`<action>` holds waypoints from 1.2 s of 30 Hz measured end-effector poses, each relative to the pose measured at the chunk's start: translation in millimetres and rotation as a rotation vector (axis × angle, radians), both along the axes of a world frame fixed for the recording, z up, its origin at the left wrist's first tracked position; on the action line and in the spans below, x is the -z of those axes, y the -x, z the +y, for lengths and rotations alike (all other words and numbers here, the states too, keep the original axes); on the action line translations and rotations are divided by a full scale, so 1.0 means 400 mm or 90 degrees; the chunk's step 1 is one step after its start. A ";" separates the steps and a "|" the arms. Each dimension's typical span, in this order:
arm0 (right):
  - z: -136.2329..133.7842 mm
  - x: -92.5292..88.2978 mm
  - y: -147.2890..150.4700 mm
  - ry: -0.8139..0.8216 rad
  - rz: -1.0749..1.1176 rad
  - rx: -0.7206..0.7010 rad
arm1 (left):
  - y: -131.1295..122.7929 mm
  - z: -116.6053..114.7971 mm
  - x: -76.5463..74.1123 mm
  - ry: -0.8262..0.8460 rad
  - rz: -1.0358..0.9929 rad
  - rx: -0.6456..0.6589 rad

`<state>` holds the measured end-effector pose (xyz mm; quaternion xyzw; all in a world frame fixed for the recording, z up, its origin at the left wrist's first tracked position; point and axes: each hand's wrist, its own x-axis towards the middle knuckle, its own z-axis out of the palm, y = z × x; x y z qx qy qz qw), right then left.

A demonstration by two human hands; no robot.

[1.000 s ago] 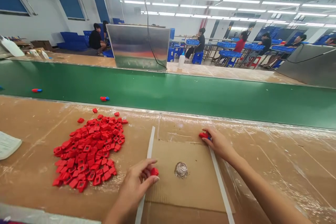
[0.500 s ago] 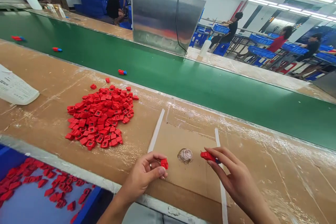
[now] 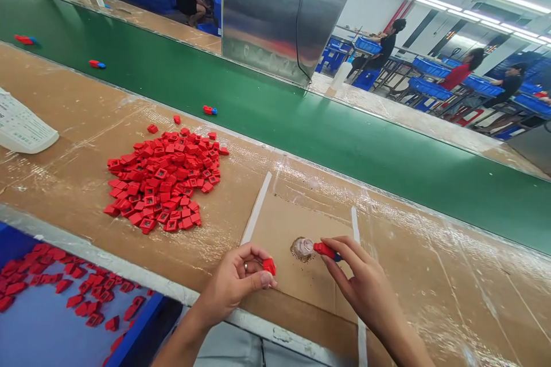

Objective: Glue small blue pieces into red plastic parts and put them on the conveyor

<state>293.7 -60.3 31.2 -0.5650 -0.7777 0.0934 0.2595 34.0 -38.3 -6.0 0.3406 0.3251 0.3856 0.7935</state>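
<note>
closer to the small clear cup (image 3: pixel 305 247), the right hand (image 3: pixel 365 275) has brought its red-and-blue piece (image 3: pixel 325 250), held farther off half a second ago. under the cup lies a cardboard sheet (image 3: pixel 293 218), with white strips (image 3: pixel 257 206) to its left and right, on a brown tabletop (image 3: pixel 408 252) streaked with shiny patches. beyond the cup runs a green belt (image 3: pixel 275 109); past that stand a metal panel (image 3: pixel 262 11) and, farther right, seated people (image 3: pixel 458 74) among blue trays (image 3: pixel 430 87). left of the cup is a heap of red blocks (image 3: pixel 167 178); nearer the viewer, a blue bin (image 3: pixel 142 327) holds more. just right of the cup, the piece points its bright red end inward, its blue end partly hidden by the right hand's clamped fingers; whether it touches the rim i cannot tell. left of the cup, the left hand (image 3: pixel 235 280) has thumb and fingers pinched on one small angular red block (image 3: pixel 269 266).
</note>
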 end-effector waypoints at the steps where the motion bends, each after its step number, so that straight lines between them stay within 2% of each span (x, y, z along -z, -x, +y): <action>1: 0.001 0.001 0.001 0.003 0.001 -0.001 | 0.000 -0.001 0.001 -0.003 0.001 0.002; 9: 0.007 0.004 0.006 -0.007 0.001 -0.013 | 0.001 0.001 0.011 -0.044 0.017 0.000; 15: 0.006 -0.005 0.007 -0.003 -0.011 -0.013 | 0.002 0.000 0.015 -0.035 0.009 -0.008; 26: 0.012 -0.034 0.008 -0.035 0.027 -0.009 | 0.008 -0.004 0.018 -0.027 -0.014 0.013; 36: -0.011 -0.056 0.025 0.002 0.049 -0.007 | 0.008 -0.005 0.019 -0.022 -0.047 0.045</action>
